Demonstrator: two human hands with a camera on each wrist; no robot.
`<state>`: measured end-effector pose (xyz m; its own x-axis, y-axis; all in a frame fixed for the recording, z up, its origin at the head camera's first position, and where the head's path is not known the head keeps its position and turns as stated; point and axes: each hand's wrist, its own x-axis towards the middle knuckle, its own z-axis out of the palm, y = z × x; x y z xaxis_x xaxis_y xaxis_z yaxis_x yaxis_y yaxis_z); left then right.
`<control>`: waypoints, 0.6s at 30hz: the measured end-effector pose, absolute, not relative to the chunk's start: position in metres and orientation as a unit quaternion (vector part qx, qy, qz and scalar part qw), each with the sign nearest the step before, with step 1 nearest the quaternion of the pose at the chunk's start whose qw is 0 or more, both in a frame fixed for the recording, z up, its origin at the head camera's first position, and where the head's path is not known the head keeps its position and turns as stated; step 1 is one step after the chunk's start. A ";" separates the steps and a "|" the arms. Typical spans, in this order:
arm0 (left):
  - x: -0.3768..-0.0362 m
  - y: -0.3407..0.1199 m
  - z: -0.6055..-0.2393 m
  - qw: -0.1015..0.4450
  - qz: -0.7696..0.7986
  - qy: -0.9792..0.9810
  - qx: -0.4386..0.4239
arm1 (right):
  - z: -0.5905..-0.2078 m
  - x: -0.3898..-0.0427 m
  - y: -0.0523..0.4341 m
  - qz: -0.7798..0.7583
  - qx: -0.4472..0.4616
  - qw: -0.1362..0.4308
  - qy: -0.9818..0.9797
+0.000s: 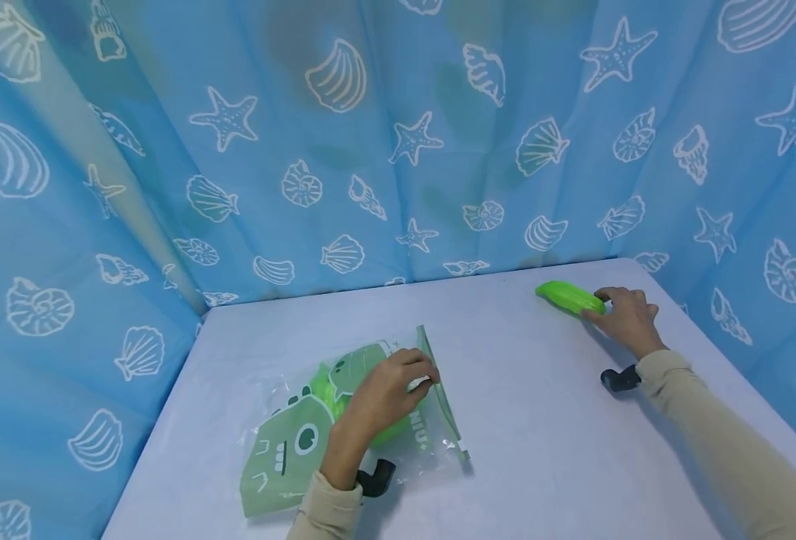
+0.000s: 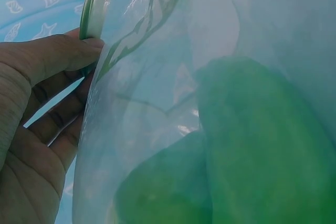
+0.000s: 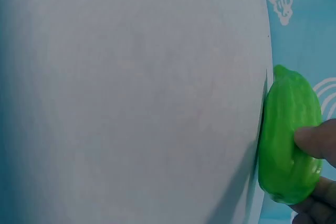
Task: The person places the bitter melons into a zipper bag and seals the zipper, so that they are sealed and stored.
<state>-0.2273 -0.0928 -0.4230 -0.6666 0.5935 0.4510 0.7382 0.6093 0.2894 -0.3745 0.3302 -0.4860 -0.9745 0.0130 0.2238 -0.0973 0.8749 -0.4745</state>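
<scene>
- In the head view, we see a printed clear zip bag (image 1: 316,424) near seven o'clock on the white tabletop (image 1: 526,435), with bright-green contents (image 1: 325,386) showing through its film.
- At six o'clock our left hand (image 1: 387,390) pinches the bag close to its green sealing strip (image 1: 444,399), which slants from twelve toward five o'clock.
- At three o'clock a ribbed green gourd (image 1: 565,295) lies near the table's far edge, its free tip pointing to ten o'clock. Our right hand (image 1: 627,322) grips its near end, thumb and fingers curled around it; we cannot tell whether it is lifted.
- Behind the table hangs a blue seashell-print curtain (image 1: 398,187).
- In the left wrist view, our left hand sits at nine o'clock, its thumb pressed on the bag's green-edged rim, the other fingers bent behind. Through the cloudy film we make out a larger green shape (image 2: 265,140) at four o'clock and a smaller green shape (image 2: 163,182) at six, touching or overlapping in sight.
- In the right wrist view, the gourd stands near four o'clock, stem tip toward twelve. Our right thumb (image 3: 311,140) presses its side, while fingers curl under its lower end.
</scene>
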 end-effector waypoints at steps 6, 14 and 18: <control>-0.229 -0.094 -0.422 0.157 -0.233 -0.883 -0.377 | -0.486 -0.369 0.322 0.265 0.024 0.130 -0.955; -0.229 -0.095 -0.423 0.165 -0.224 -0.879 -0.388 | -0.480 -0.345 0.299 0.297 0.053 0.111 -0.947; -0.230 -0.094 -0.423 0.160 -0.228 -0.879 -0.388 | -0.474 -0.330 0.286 0.303 0.063 0.101 -0.945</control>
